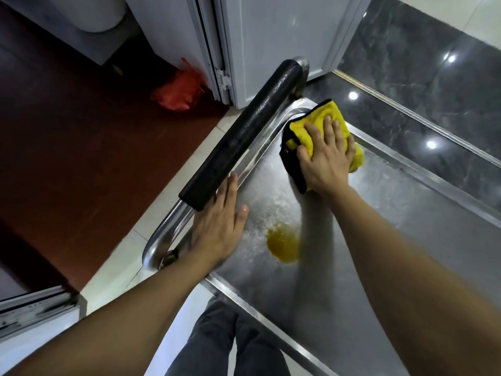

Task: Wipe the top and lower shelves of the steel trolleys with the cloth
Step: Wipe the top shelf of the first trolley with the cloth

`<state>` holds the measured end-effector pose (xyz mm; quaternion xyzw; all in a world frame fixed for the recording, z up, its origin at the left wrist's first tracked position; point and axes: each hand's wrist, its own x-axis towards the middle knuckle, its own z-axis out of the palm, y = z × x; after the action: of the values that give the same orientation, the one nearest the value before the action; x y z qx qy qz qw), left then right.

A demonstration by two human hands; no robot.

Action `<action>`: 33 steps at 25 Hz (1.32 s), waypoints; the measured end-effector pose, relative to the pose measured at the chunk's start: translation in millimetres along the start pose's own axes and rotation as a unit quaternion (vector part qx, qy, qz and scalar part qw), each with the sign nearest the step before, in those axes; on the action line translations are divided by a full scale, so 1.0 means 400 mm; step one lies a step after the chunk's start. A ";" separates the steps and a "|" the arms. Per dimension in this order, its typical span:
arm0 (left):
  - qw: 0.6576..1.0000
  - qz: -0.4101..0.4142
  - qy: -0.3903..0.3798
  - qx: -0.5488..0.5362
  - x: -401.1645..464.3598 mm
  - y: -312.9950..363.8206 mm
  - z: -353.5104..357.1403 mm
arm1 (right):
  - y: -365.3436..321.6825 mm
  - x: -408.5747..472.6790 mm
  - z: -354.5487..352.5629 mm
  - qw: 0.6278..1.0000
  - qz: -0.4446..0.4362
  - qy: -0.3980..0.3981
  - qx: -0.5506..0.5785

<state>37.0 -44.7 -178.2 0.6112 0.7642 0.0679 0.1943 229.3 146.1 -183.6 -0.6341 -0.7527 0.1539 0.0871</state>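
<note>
The steel trolley's top shelf fills the lower right of the view, its long axis running from the handle end at the left away toward the lower right, with a raised rim all round. Across the near end stands the handle, a steel tube in a black sleeve. The left hand lies flat and straight-fingered at the shelf's edge, fingertips against the lower end of the sleeve, gripping nothing; it looks to be steadying the trolley. The right hand presses down, fingers spread and straight, on the folded yellow cloth, which sits in the shelf's far corner, just beside the handle's upper post. From that corner almost all the unwiped steel lies toward the person and to the right, so the next stroke likely pulls back along the long axis. A yellow patch, spill or reflection I cannot tell, sits between the two hands, nearer the left.
</note>
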 end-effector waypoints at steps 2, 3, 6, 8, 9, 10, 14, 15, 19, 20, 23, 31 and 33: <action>1.000 0.018 0.001 0.014 -0.023 -0.015 0.007 | 0.000 -0.002 0.013 1.000 0.000 0.023 0.001; 0.999 0.019 0.006 0.032 -0.045 -0.025 0.011 | -0.001 -0.003 0.015 1.000 0.000 0.030 0.003; 0.996 0.009 0.000 0.087 -0.109 -0.045 0.022 | -0.007 -0.002 0.007 0.999 0.007 0.032 0.002; 0.995 0.014 -0.011 0.103 -0.118 -0.047 0.025 | -0.027 -0.021 0.005 0.999 0.017 0.026 0.011; 0.994 0.013 -0.014 0.108 -0.116 -0.045 0.025 | -0.043 -0.046 0.010 0.999 0.018 0.022 0.015; 0.993 0.011 -0.016 0.112 -0.115 -0.043 0.024 | -0.062 -0.082 0.020 1.000 0.013 0.015 0.017; 0.996 0.025 -0.021 0.081 -0.113 -0.039 0.010 | -0.148 -0.247 0.053 1.000 -0.010 -0.001 0.018; 0.998 0.028 -0.025 0.060 -0.113 -0.041 0.003 | -0.167 -0.291 0.058 1.000 -0.010 0.000 0.014; 0.998 0.041 -0.040 -0.037 -0.104 -0.052 -0.019 | -0.230 -0.485 0.093 1.000 0.002 0.017 -0.001; 0.997 0.041 -0.040 -0.045 -0.103 -0.056 -0.020 | -0.241 -0.532 0.105 1.000 0.002 0.022 -0.004; 0.997 0.047 -0.025 -0.048 -0.105 -0.063 -0.012 | -0.259 -0.625 0.132 0.999 0.008 0.037 -0.008; 0.996 0.077 0.033 0.013 -0.131 -0.076 0.019 | -0.195 -0.759 0.130 0.992 0.086 0.089 -0.012; 0.996 0.078 0.044 0.022 -0.139 -0.074 0.029 | -0.152 -0.757 0.112 0.991 0.103 0.083 -0.026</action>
<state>24.3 -106.9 -186.9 0.6699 0.7231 0.0926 0.1407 212.8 -165.7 -185.5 -0.7209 -0.6774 0.0891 0.1161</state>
